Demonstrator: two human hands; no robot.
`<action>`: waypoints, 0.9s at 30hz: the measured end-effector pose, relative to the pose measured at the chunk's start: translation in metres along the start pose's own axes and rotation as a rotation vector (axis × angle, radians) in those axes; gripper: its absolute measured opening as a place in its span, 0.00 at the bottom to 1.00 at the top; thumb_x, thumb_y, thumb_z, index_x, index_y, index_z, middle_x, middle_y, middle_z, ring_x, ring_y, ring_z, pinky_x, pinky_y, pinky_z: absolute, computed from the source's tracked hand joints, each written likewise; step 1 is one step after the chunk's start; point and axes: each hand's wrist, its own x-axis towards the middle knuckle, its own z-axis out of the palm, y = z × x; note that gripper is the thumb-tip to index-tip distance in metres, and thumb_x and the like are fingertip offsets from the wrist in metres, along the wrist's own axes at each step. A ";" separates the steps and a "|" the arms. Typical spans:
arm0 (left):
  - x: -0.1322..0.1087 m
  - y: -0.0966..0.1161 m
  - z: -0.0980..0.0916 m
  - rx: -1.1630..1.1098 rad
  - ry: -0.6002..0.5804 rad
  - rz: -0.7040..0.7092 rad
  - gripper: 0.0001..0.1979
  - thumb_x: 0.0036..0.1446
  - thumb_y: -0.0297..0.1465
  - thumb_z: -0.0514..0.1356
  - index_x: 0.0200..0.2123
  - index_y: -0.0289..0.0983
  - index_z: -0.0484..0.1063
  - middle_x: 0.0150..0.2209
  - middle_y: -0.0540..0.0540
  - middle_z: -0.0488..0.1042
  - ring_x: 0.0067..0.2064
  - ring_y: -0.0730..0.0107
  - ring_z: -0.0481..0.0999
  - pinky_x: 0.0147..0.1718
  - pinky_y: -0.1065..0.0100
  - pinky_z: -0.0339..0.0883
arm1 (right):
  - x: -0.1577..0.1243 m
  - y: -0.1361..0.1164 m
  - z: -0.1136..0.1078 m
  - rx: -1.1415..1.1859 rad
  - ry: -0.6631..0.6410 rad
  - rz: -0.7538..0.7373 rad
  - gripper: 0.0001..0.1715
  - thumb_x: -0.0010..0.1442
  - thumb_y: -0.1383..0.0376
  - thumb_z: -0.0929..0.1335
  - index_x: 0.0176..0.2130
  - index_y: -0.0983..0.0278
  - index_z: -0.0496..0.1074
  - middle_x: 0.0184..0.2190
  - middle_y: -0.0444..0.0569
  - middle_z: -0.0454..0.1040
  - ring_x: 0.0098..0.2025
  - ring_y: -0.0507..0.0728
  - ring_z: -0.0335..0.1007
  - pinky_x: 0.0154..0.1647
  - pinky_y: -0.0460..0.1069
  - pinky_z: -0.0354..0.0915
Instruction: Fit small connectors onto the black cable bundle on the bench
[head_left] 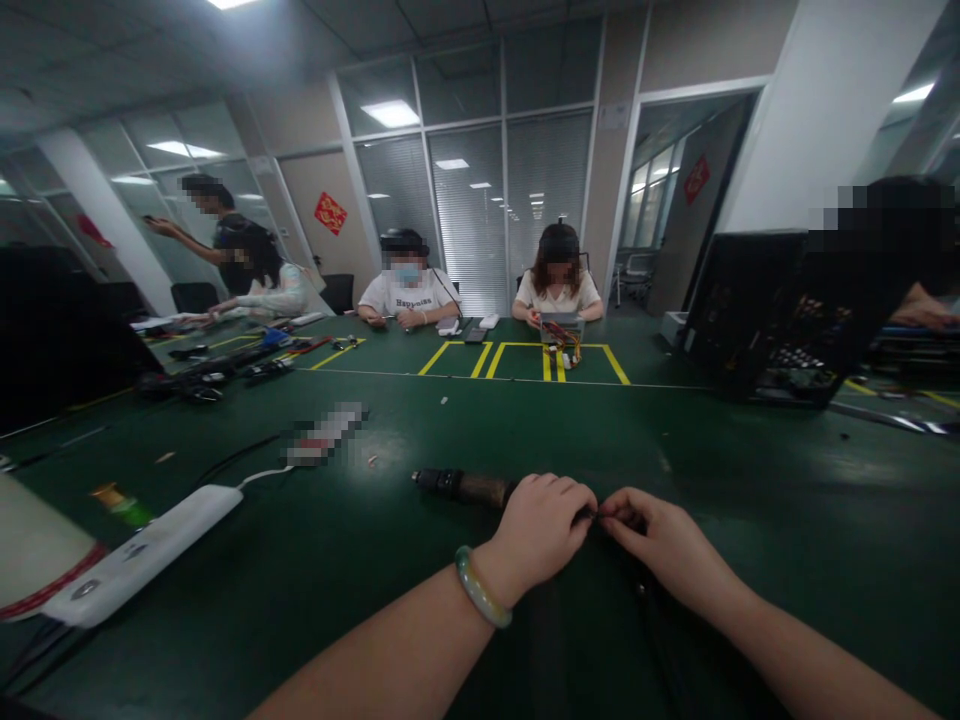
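Note:
A dark electric screwdriver [480, 490] lies nearly level above the green table, its narrow black tip pointing left. My left hand [536, 525], wearing a jade-like bangle [480, 588] at the wrist, is closed around its right end and hides that part. Close against the left fingertips, my right hand [660, 535] is pinched shut. Something thin and dark shows between the two hands, too small to name. Below the right hand, a dark cord-like strip [651, 620] runs toward the front edge and fades into shadow.
Left on the green table [420, 620] are a white power strip [157, 555], a pale roll [37, 550] and a small green-and-amber object [124, 505]. A black computer case [750, 320] stands at right. Several people sit or stand around; one opposite holds a metal box with wires [562, 335].

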 end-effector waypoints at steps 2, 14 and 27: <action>0.000 0.000 0.000 0.015 -0.003 0.003 0.05 0.60 0.31 0.57 0.40 0.42 0.70 0.40 0.51 0.73 0.43 0.66 0.70 0.43 0.62 0.61 | 0.000 0.001 0.001 0.027 0.011 -0.005 0.08 0.61 0.61 0.66 0.41 0.59 0.70 0.34 0.42 0.77 0.36 0.55 0.74 0.35 0.47 0.66; 0.001 0.001 0.002 0.057 -0.021 -0.003 0.04 0.59 0.31 0.58 0.39 0.42 0.71 0.39 0.51 0.73 0.43 0.66 0.70 0.42 0.62 0.60 | 0.000 -0.001 0.004 0.017 0.002 -0.021 0.06 0.60 0.62 0.66 0.38 0.59 0.70 0.32 0.42 0.76 0.35 0.55 0.73 0.35 0.46 0.65; 0.002 -0.001 0.002 -0.012 -0.012 -0.008 0.04 0.61 0.32 0.58 0.38 0.40 0.71 0.40 0.51 0.74 0.43 0.65 0.71 0.42 0.62 0.60 | -0.003 -0.008 0.000 -0.091 -0.032 0.008 0.09 0.61 0.60 0.65 0.38 0.59 0.74 0.34 0.44 0.78 0.34 0.57 0.74 0.33 0.47 0.65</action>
